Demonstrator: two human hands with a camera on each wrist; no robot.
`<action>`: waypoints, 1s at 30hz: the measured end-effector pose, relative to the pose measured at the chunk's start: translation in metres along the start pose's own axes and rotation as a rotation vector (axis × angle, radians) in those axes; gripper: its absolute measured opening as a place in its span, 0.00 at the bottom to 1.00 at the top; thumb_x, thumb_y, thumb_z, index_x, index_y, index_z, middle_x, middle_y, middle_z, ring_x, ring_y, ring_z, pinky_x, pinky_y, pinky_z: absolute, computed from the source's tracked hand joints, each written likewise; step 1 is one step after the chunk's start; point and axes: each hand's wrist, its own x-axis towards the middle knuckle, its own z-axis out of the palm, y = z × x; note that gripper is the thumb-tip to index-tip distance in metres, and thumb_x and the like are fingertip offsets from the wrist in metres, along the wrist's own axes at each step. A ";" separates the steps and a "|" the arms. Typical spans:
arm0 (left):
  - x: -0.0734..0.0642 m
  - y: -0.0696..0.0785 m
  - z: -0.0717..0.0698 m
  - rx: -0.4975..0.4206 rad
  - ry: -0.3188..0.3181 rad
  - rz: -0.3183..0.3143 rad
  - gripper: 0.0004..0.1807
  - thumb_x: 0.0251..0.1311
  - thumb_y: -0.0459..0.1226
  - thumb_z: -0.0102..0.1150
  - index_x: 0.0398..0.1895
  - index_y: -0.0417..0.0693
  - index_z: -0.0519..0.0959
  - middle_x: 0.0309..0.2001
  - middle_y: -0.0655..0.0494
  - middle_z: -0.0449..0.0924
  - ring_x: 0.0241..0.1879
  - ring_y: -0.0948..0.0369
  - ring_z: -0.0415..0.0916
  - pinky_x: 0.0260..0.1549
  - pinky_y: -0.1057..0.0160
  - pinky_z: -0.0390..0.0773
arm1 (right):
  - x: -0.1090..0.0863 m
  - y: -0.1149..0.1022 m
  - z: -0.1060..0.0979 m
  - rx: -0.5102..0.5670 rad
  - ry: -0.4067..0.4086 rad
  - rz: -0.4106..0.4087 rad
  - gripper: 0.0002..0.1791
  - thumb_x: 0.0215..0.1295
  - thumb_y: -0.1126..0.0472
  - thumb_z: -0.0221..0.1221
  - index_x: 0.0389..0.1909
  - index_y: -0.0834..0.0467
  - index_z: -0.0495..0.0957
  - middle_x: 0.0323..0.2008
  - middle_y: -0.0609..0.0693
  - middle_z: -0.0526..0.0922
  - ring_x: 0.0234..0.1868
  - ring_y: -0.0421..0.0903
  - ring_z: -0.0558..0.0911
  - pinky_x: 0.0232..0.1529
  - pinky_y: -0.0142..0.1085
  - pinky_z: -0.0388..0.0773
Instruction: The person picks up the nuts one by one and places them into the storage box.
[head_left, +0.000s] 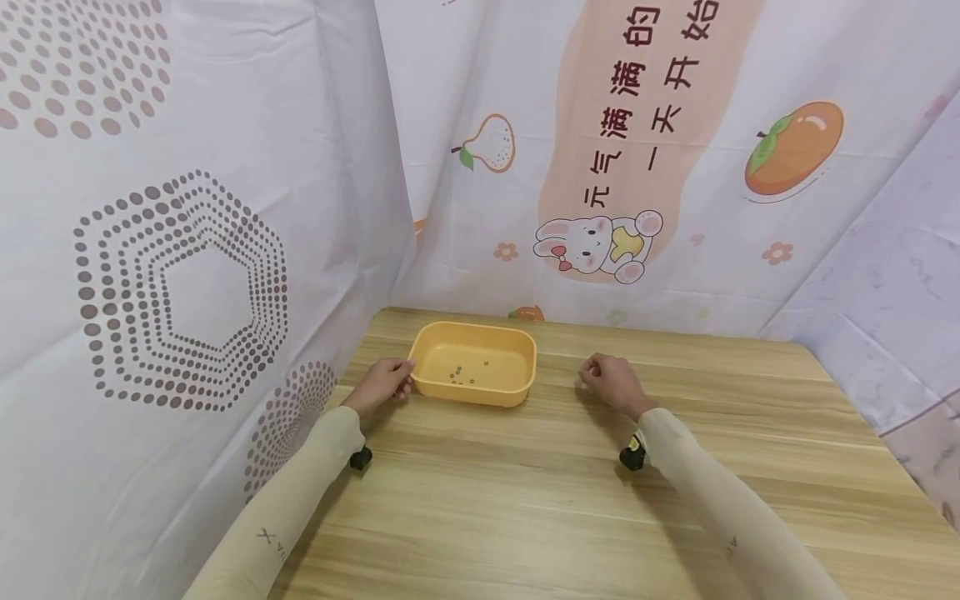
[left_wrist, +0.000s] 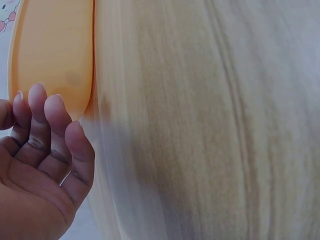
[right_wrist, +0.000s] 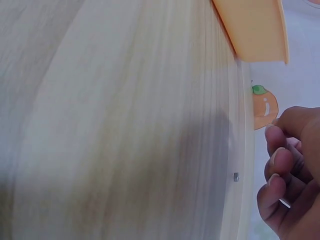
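Observation:
A shallow yellow-orange plastic tray point(head_left: 480, 398) sits on the table near its back edge. My left hand point(head_left: 386, 383) pinches its left end at the rim; in the left wrist view the fingers point(left_wrist: 37, 105) curl up beside the tray's end wall. Several tiny dark nut-like pieces point(head_left: 459, 369) lie scattered on the tray floor. To the right of the tray, my right hand point(head_left: 615, 383) hovers low over the wood with its fingers curled. Its thumb and index tips come together, nothing showing between them. Below it, a small metal nut point(right_wrist: 236, 177) lies on the table.
The wood-grain table point(head_left: 510, 492) extends in front of and to the right of the tray. A printed curtain point(head_left: 480, 208) hangs directly behind it, and another patterned curtain point(head_left: 217, 292) closes off the left side. Each sleeve has a small black wrist camera point(head_left: 632, 454) at its cuff.

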 end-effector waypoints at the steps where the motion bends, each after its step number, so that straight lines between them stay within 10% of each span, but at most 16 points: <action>1: 0.000 0.000 0.000 0.001 0.001 0.000 0.22 0.81 0.48 0.47 0.41 0.37 0.77 0.31 0.49 0.79 0.27 0.59 0.75 0.28 0.63 0.78 | 0.000 -0.001 0.000 0.003 -0.002 -0.002 0.07 0.70 0.64 0.58 0.38 0.61 0.83 0.29 0.50 0.84 0.25 0.44 0.77 0.28 0.38 0.75; 30: -0.001 0.003 0.001 0.009 0.008 -0.010 0.21 0.82 0.47 0.46 0.40 0.37 0.77 0.30 0.50 0.79 0.26 0.60 0.75 0.28 0.63 0.78 | 0.006 -0.028 0.006 0.062 -0.011 -0.025 0.07 0.73 0.61 0.60 0.39 0.61 0.83 0.24 0.48 0.83 0.23 0.41 0.78 0.24 0.33 0.74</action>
